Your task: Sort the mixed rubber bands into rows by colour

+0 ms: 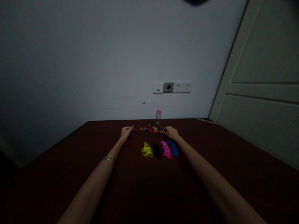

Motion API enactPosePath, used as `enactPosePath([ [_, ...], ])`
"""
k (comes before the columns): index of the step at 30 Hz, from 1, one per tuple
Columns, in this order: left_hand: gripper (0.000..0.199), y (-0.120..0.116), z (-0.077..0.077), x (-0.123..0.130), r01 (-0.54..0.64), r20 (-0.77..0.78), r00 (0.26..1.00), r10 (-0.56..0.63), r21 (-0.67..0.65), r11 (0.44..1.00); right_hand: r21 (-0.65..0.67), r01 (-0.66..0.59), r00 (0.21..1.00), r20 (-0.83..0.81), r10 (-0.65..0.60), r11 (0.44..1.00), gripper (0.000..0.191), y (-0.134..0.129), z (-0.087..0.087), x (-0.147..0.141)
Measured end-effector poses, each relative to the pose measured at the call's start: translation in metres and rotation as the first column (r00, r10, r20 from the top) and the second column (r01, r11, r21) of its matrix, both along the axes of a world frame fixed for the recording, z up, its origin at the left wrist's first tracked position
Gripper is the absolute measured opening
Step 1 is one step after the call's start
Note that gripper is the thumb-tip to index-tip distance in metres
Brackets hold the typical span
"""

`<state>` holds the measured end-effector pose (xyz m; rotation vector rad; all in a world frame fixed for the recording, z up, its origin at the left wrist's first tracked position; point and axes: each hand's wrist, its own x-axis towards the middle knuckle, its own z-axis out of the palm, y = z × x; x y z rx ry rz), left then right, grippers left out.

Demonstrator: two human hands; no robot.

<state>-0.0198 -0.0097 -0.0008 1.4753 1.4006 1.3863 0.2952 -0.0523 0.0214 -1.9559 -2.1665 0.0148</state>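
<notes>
Small rubber bands of mixed colours (155, 129) lie in a loose row near the back of the dark red table. My right hand (171, 133) rests at the right end of this row, fingers bent together and tips touching the bands; what they pinch is hidden. To the left of the row, my left hand (126, 132) has its fingertips pressed together, and anything in them is too small to name. Nearer to me are sorted piles: yellow rubber bands (147, 150), black rubber bands (157, 150), pink rubber bands (166, 150) and blue rubber bands (173, 148).
Behind the mixed row stands a clear bottle with a pink cap (158, 116), close to the wall. Sockets and switches (173, 87) are set in the wall. A pale door (261, 93) borders the table (140, 193) at the right.
</notes>
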Motion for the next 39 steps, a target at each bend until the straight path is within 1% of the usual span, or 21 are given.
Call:
enactPosePath([
  [6,0.045,-0.003,0.003,0.002,-0.010,0.002,1.000,0.010,0.001,1.000,0.021,0.013,1.000,0.019,-0.013,1.000,0.027,-0.001,0.002,0.000],
  [13,0.044,0.003,-0.002,0.000,-0.006,-0.010,1.000,0.007,0.007,1.000,0.026,0.012,1.000,0.023,-0.013,1.000,0.024,0.003,0.001,0.006],
  [22,0.043,0.004,-0.004,0.000,-0.023,-0.035,0.999,0.023,0.001,1.000,0.004,-0.009,1.000,0.017,0.009,1.000,0.024,0.005,0.003,0.008],
  [28,0.045,0.007,-0.006,-0.001,-0.011,-0.043,0.999,0.011,0.000,1.000,0.024,-0.007,1.000,0.015,0.006,1.000,0.025,0.006,0.001,0.011],
  [31,0.044,0.006,-0.005,-0.001,-0.006,-0.035,0.999,0.007,0.007,1.000,0.052,-0.009,0.998,-0.057,0.012,0.999,0.026,0.009,-0.004,0.015],
  [34,0.042,0.005,-0.005,0.000,0.004,-0.010,1.000,-0.004,0.019,1.000,0.083,-0.016,0.981,-0.191,0.032,0.996,0.026,0.014,-0.010,0.023],
  [36,0.041,0.004,-0.005,0.000,0.010,-0.002,1.000,-0.010,0.023,1.000,0.106,-0.039,0.949,-0.306,0.070,0.994,0.026,0.016,-0.014,0.030],
  [39,0.041,0.004,-0.006,0.000,0.010,-0.001,1.000,-0.010,0.022,1.000,0.106,-0.086,0.872,-0.473,0.126,0.991,0.026,0.017,-0.017,0.040],
])
